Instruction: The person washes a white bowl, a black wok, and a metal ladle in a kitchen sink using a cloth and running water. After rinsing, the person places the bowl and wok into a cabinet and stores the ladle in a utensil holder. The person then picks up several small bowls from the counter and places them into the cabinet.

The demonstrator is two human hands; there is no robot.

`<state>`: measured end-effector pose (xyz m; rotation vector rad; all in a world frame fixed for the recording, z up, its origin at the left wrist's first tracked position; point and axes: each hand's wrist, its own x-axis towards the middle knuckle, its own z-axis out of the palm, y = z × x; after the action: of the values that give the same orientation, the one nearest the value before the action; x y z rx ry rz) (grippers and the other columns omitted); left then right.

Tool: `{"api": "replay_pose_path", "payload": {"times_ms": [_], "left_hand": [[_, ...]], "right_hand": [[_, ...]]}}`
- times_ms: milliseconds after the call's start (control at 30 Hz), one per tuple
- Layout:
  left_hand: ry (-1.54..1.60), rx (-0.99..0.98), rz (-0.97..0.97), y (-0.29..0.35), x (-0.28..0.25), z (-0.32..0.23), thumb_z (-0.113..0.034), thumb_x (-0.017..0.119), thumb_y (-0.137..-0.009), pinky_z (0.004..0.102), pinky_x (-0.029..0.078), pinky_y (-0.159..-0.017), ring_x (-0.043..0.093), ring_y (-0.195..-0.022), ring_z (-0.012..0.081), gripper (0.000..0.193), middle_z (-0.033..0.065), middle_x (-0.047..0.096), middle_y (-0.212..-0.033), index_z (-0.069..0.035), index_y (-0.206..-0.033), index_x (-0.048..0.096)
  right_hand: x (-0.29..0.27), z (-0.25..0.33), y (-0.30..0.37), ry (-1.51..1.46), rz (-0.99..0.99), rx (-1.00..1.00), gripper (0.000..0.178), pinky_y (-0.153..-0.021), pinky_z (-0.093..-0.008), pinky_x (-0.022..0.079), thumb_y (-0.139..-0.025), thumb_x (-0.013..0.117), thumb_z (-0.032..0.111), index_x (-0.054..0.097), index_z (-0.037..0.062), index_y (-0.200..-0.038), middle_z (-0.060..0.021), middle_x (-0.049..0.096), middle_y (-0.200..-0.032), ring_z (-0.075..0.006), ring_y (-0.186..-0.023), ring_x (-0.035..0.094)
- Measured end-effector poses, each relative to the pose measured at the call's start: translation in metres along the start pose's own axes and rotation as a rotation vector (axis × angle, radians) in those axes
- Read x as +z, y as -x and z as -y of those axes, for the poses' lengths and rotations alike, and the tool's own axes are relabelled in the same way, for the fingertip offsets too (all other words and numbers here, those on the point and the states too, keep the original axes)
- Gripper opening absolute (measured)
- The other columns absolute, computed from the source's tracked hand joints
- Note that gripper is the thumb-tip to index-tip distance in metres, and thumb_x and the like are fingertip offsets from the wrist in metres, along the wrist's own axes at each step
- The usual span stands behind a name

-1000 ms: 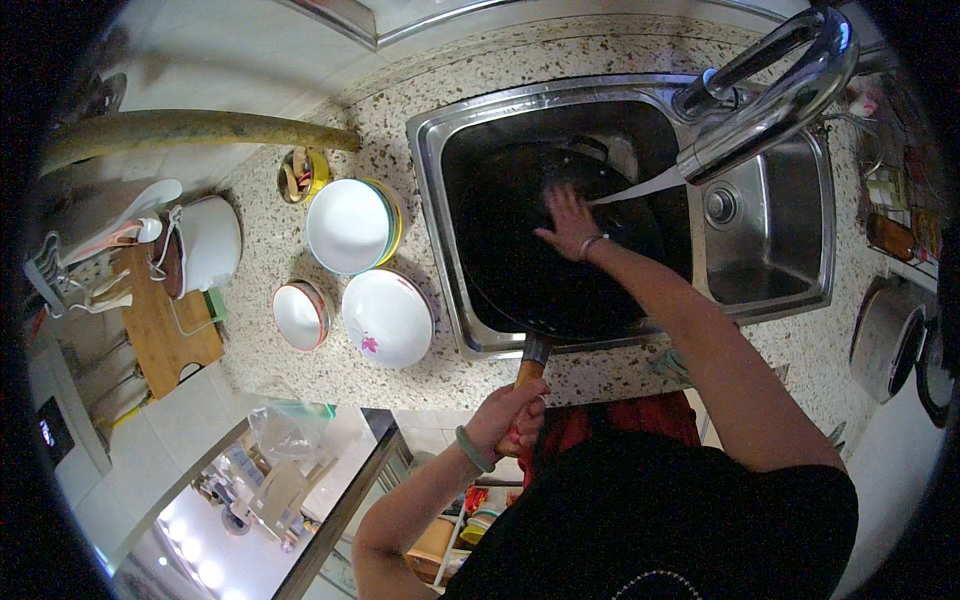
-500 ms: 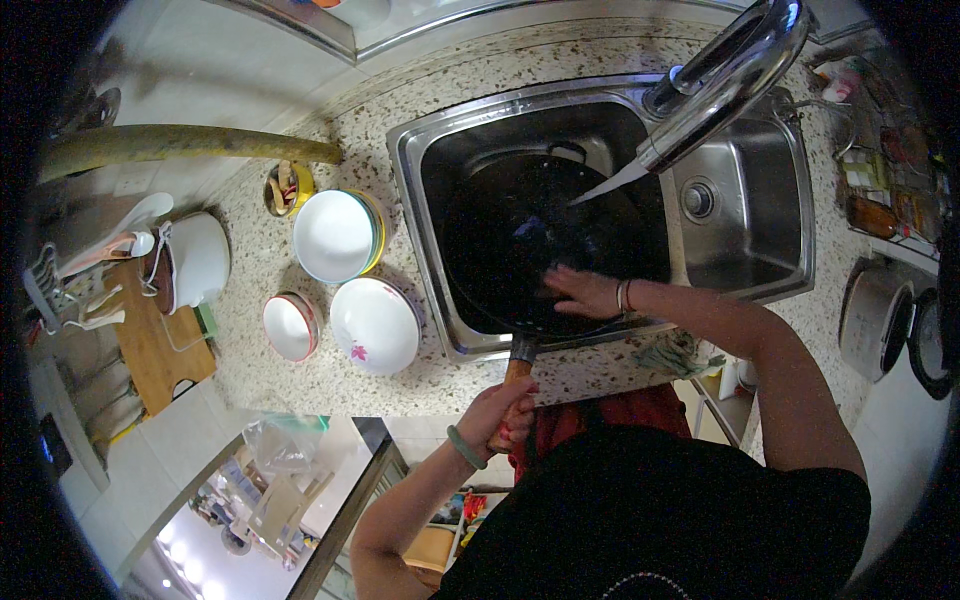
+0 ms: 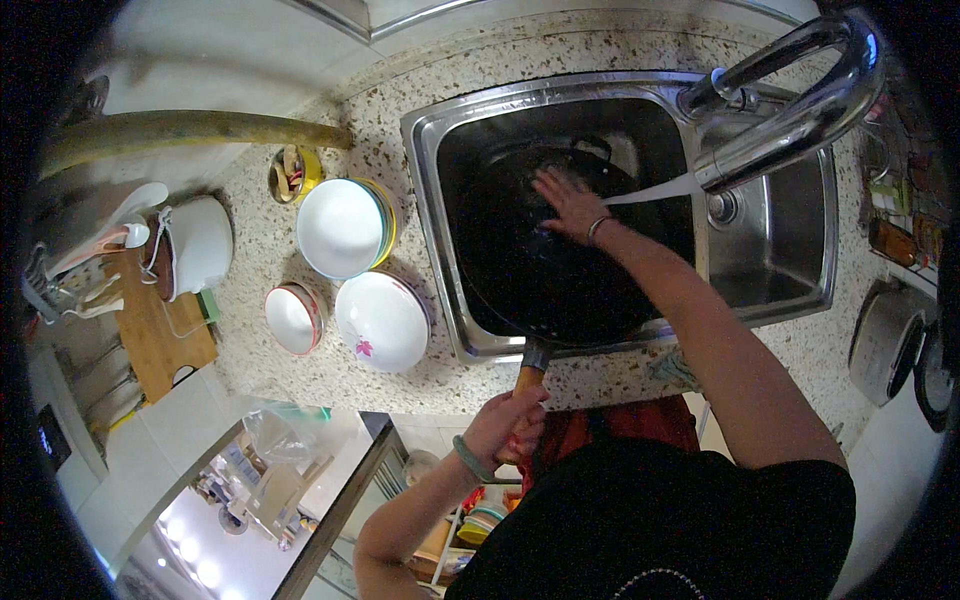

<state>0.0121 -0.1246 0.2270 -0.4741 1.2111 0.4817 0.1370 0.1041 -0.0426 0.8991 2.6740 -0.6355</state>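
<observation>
A large black wok (image 3: 540, 285) lies in the left basin of the steel sink (image 3: 440, 265). My left hand (image 3: 508, 425) is wrapped round its wooden handle (image 3: 530, 376), which sticks out over the front edge of the counter. My right hand (image 3: 573, 205) is inside the wok, palm down with fingers spread, over its far half; whether the palm touches the surface is hard to make out. A stream of water from the chrome faucet (image 3: 790, 130) runs toward my right hand. The wok's far loop handle (image 3: 592, 147) stays free.
Left of the sink stand stacked bowls (image 3: 340, 228), a white bowl with a pink flower (image 3: 382, 322), small red-rimmed bowls (image 3: 292, 320) and a yellow cup (image 3: 293, 173). A greenish cloth (image 3: 675, 370) lies at the front edge. The right basin (image 3: 770, 240) adjoins.
My right hand has moved from the near part of the wok to its far half, fingers now spread. The left hand keeps its hold on the handle. The view has shifted slightly.
</observation>
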Motion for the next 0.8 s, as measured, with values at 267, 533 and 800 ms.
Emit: {"api": "replay_pose_path", "payload": {"times_ms": [267, 533, 800], "left_hand": [[0.045, 0.012, 0.099, 0.0, -0.002, 0.001, -0.023, 0.057, -0.087, 0.0183, 0.027, -0.032, 0.037, -0.045, 0.0064, 0.025, -0.0012, 0.043, -0.063, -0.002, -0.098, 0.049], [0.055, 0.039, 0.136, -0.003, 0.003, 0.002, -0.023, 0.055, -0.088, 0.0186, 0.029, -0.033, 0.039, -0.045, 0.0066, 0.021, -0.001, 0.046, -0.065, -0.004, -0.095, 0.048], [0.058, 0.037, 0.216, -0.007, -0.008, 0.008, -0.023, 0.056, -0.088, 0.0187, 0.032, -0.036, 0.039, -0.046, 0.0063, 0.019, -0.001, 0.047, -0.067, -0.006, -0.092, 0.049]], "right_hand": [[0.0, -0.034, 0.065, 0.251, 0.395, 0.195, 0.076, -0.11, -0.0445, 0.011, -0.089, 0.033, 0.056, 0.006, 0.0101, -0.143, -0.008, 0.0, -0.149, -0.0266, -0.137, -0.001], [0.004, 0.055, 0.111, -0.645, 0.652, -0.023, 0.08, -0.11, -0.0361, 0.012, -0.089, 0.025, 0.059, 0.008, 0.0013, -0.141, -0.0172, 0.005, -0.147, -0.0291, -0.137, 0.006], [-0.052, 0.096, 0.119, -1.021, 0.575, -0.13, 0.064, -0.111, -0.0363, 0.007, -0.094, 0.021, 0.05, 0.017, 0.0078, -0.141, -0.0141, 0.005, -0.148, -0.0276, -0.137, 0.004]]}}
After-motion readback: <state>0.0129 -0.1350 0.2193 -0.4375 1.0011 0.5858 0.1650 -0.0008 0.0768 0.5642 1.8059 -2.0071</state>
